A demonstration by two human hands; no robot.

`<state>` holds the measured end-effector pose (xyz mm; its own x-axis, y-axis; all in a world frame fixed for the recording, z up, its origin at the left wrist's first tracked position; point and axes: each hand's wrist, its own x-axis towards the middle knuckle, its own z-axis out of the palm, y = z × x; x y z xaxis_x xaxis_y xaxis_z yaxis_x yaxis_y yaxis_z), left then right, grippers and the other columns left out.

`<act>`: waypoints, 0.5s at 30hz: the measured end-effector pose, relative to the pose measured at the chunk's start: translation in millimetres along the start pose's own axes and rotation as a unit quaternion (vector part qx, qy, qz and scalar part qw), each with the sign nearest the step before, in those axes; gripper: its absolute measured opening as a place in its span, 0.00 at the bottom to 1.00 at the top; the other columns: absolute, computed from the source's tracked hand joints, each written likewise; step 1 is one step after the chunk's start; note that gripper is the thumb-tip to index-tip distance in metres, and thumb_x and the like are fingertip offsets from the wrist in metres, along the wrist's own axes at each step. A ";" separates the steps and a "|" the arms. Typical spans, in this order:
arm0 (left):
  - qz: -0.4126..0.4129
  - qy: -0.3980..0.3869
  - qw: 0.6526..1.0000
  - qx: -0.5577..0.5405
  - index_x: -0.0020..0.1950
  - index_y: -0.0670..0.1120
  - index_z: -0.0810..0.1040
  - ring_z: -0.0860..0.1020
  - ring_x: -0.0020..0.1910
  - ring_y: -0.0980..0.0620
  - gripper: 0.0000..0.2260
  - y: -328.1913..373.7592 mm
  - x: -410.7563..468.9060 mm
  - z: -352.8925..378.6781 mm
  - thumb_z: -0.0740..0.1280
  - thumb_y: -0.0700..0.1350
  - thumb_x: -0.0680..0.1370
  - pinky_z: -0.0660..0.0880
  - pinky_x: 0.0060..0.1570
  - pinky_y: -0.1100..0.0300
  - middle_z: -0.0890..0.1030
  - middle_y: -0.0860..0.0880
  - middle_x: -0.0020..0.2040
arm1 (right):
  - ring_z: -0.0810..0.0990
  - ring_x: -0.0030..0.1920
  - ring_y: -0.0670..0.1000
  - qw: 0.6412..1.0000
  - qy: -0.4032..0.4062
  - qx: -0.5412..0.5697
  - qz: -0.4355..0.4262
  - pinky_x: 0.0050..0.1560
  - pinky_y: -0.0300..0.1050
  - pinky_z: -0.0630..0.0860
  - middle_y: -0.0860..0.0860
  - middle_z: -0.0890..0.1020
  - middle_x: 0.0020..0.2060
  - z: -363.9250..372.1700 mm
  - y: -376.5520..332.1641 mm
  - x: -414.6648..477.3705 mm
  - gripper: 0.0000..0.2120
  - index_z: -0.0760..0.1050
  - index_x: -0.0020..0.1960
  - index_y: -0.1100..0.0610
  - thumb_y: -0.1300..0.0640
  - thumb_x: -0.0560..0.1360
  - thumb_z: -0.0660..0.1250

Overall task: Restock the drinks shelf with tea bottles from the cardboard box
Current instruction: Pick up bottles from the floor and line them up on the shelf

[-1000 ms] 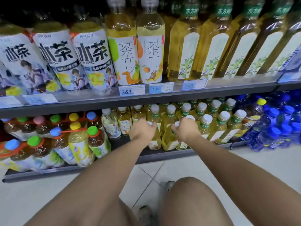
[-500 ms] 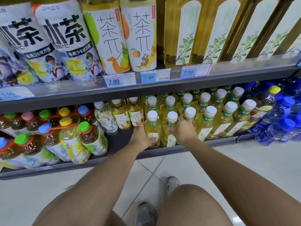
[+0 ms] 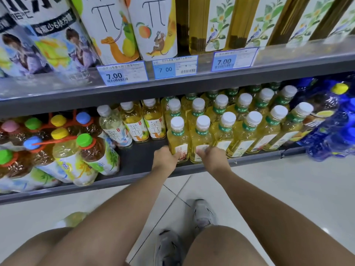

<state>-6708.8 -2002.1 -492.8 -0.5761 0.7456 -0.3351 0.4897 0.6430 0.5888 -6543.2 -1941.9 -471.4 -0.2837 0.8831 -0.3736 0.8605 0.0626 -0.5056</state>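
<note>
A person crouching at a shop's drinks shelf (image 3: 134, 166) sets two tea bottles at the front edge of the bottom tier. The left hand (image 3: 165, 158) has its grip curled around the base of the left tea bottle (image 3: 178, 139); the right hand (image 3: 211, 158) has its grip wrapped low on the right tea bottle (image 3: 201, 139). Both bottles stand upright, touching each other, with the back of each hand toward the camera, so how tightly the fingers press cannot be told.

Just beyond and to the right of the grips stand rows of matching bottles (image 3: 249, 127): clear squarish plastic, pale yellow tea inside, ribbed white caps, green neck bands and glossy paper labels. Left of the left grip lies a bare strip of dark shelf, then rounder bottles with white labels (image 3: 134, 127) and a cluster with coloured caps (image 3: 84, 140) linked by orange carriers. Above the grips, price tags (image 3: 123, 74) sit in a clear plastic strip on the grey metal upper shelf. The cardboard box is out of view; a blurred yellow shape rests on the shiny tiled floor (image 3: 288, 189) below the left forearm.

The likely risk is a topple: the bottles are tall, narrow and smooth, gripped low, and stand at the shelf lip. A careless release or a shove into the packed rows could knock neighbours over or roll one onto the floor.
</note>
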 end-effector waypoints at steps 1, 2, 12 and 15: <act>0.004 -0.006 1.000 0.004 0.58 0.44 0.82 0.82 0.52 0.45 0.16 -2.4 2.3 0.2 0.71 0.54 0.77 0.79 0.51 0.52 0.84 0.45 0.54 | 0.81 0.50 0.59 0.999 -0.001 -0.043 -0.005 0.41 0.44 0.68 0.55 0.78 0.43 1.2 -0.1 4.3 0.11 0.76 0.52 0.57 0.51 0.82 0.59; 0.008 -0.016 1.000 0.008 0.58 0.44 0.82 0.82 0.53 0.46 0.16 -4.2 4.1 -0.1 0.71 0.54 0.77 0.80 0.52 0.51 0.84 0.45 0.54 | 0.80 0.52 0.58 0.998 -0.002 -0.069 0.000 0.42 0.44 0.68 0.56 0.78 0.48 1.5 -1.8 6.7 0.11 0.73 0.62 0.55 0.58 0.81 0.58; 0.065 -0.130 0.985 0.092 0.60 0.45 0.82 0.81 0.54 0.48 0.14 18.5 -30.9 -50.6 0.71 0.50 0.77 0.79 0.55 0.51 0.84 0.47 0.55 | 0.76 0.44 0.56 0.991 -0.087 -0.104 -0.021 0.39 0.43 0.68 0.52 0.73 0.34 -46.1 -42.4 -33.2 0.19 0.72 0.42 0.59 0.45 0.81 0.56; 0.102 -0.161 0.973 0.130 0.54 0.42 0.83 0.79 0.52 0.46 0.13 30.7 -58.9 -95.9 0.69 0.51 0.78 0.76 0.50 0.56 0.82 0.43 0.50 | 0.76 0.41 0.55 0.984 -0.096 -0.131 -0.075 0.41 0.44 0.70 0.54 0.78 0.37 -80.9 -82.5 -62.3 0.22 0.74 0.38 0.59 0.43 0.82 0.57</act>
<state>-6722.6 -2043.0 -384.5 -0.2342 0.8518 -0.4687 0.7456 0.4667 0.4756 -6562.3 -1964.6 -343.6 -0.4693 0.7519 -0.4630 0.8750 0.3254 -0.3585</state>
